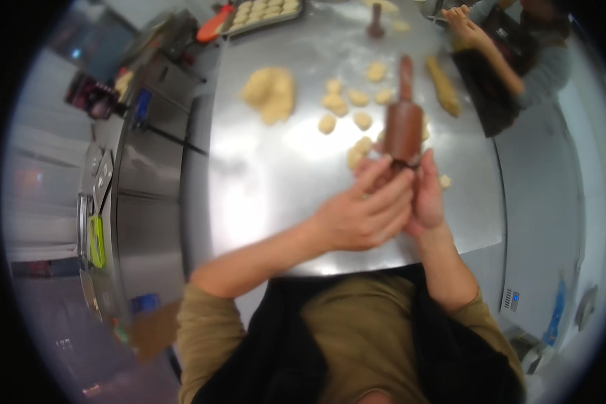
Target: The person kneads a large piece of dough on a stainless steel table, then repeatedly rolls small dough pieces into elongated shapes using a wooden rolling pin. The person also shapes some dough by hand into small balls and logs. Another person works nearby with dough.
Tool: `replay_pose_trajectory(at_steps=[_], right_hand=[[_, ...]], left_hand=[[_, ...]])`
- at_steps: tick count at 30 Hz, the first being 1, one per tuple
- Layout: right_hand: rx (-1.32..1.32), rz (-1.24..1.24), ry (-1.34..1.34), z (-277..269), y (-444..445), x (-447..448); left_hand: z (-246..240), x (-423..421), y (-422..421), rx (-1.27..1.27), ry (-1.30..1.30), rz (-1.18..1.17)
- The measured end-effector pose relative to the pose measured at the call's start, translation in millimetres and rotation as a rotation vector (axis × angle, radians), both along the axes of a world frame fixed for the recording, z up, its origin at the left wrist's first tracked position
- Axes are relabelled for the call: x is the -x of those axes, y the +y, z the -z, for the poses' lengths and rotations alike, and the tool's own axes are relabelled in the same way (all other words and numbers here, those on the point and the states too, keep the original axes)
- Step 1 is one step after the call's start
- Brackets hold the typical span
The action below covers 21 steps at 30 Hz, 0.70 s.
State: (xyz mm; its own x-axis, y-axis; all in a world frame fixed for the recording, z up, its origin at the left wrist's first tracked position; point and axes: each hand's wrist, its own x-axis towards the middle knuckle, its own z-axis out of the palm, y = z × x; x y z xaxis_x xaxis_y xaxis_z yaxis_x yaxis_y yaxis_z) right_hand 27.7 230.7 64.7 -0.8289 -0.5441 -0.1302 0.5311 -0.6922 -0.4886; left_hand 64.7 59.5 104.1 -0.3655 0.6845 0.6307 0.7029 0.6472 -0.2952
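Observation:
My left hand (371, 209) and my right hand (429, 194) are close together over the steel worktable, at the near end of a wooden rolling pin (404, 126). The pin points away from me, its far handle raised in view. What lies between my palms is hidden, and blur leaves the grip of both hands unclear. Small dough pieces (362, 120) are scattered just beyond my hands, some touching one another. A large dough lump (270, 95) sits to the left, and a long dough strip (443, 87) lies at the right.
The steel table (278, 182) bears flour farther back. A tray of shaped dough (262, 15) stands at the far left, a second rolling pin (376, 22) at the far edge. At the far right are a co-worker's hands (462, 25). A steel counter (149, 161) runs along the left.

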Motion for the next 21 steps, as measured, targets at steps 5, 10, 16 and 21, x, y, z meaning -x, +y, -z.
replay_pose_trajectory(at_steps=[5, 10, 16, 21], right_hand=[[-0.31, 0.173, -0.195, 23, 32, -17], [-0.393, 0.234, -0.093, 36, 79, -18], [-0.704, 0.148, 0.202, 29, 73, -18], [-0.692, 0.102, 0.198, 34, 60, -12]], left_hand=[[41, -49, 16, -0.268, -0.336, -0.022], [110, -49, -6, -0.391, -0.634, -0.35], [145, -28, -5, -0.381, -0.777, -0.308], [114, -24, -8, -0.566, -0.607, -0.367]])
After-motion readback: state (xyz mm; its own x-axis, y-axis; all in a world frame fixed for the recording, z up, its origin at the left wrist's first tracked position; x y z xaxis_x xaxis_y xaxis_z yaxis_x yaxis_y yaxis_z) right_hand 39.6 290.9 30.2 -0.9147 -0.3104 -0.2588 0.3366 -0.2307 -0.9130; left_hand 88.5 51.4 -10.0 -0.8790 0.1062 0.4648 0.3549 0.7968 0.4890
